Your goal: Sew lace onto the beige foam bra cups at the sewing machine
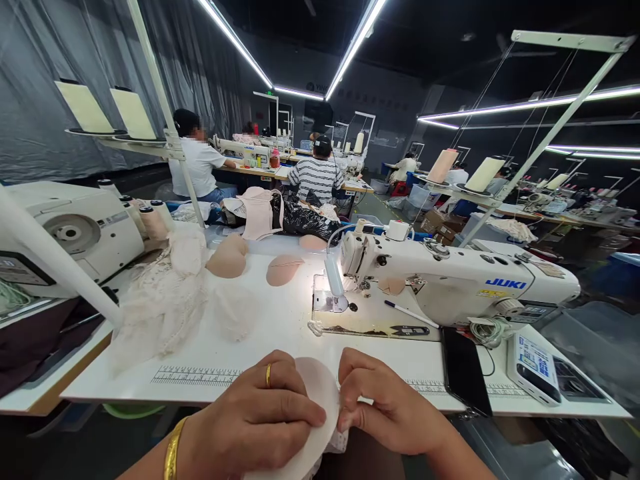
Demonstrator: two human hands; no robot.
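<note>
A pale, rounded bra cup (320, 381) is held up at the front edge of the sewing table. My left hand (263, 407) grips it from the left, thumb lying across its face; a gold ring and bangle show. At its right edge, my right hand (383, 400) is closed in a pinch on the rim. Some white lacy fabric (340, 440) hangs below the cup, partly hidden by the fingers. Beyond my hands lie a sheer white piece (235, 312) and two beige cups, one heart-shaped (227, 257) and one rounded (284, 270).
A JUKI sewing machine (450, 270) with a lit lamp stands behind my right hand. Thread snips (409, 331), a pen (407, 312), a phone (465, 370) and a white device (533, 367) lie right. Lace (167, 290) is heaped left. Co-workers sit farther back.
</note>
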